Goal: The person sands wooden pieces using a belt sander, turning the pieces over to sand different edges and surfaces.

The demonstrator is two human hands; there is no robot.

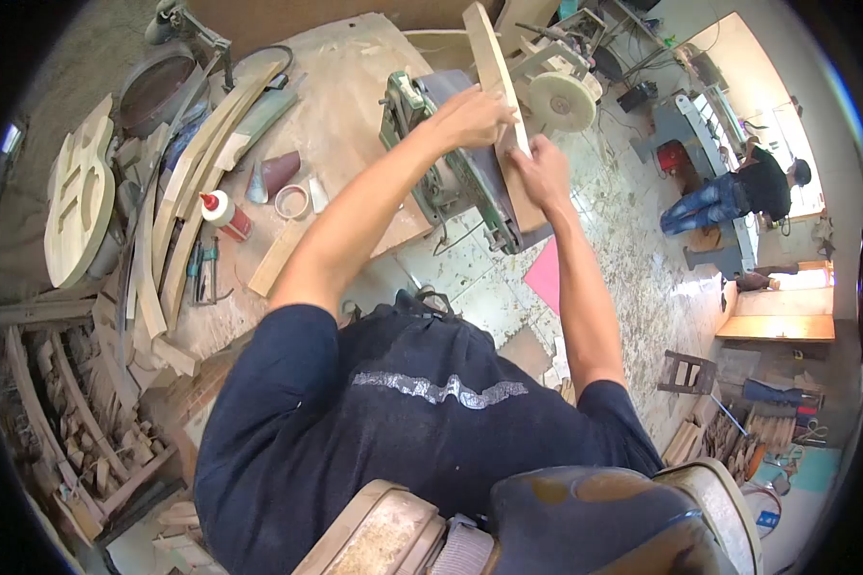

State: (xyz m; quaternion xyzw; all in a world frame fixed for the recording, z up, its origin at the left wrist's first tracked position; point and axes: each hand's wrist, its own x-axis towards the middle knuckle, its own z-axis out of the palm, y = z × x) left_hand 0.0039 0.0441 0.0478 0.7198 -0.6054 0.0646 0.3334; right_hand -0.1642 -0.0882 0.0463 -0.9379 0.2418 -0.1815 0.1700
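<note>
A long pale wooden board [495, 67] stands on edge against the dark grey belt of a belt sander with a green metal frame [419, 134]. My left hand [472, 117] is closed on the board around its middle, fingers bent over the upper edge. Lower down, my right hand [544, 174] grips the same board from the right side, its thumb lying along the edge. The fingers behind the board are hidden. Whether the belt is running cannot be made out.
On the workbench [355, 57] at left lie curved wooden strips [197, 158], a glue bottle [225, 215], a tape roll [292, 201] and clamps [201, 271]. A disc-shaped wheel [561, 102] stands beyond the board. Shavings cover the floor [623, 259]. Another person [738, 196] stands at a machine far right.
</note>
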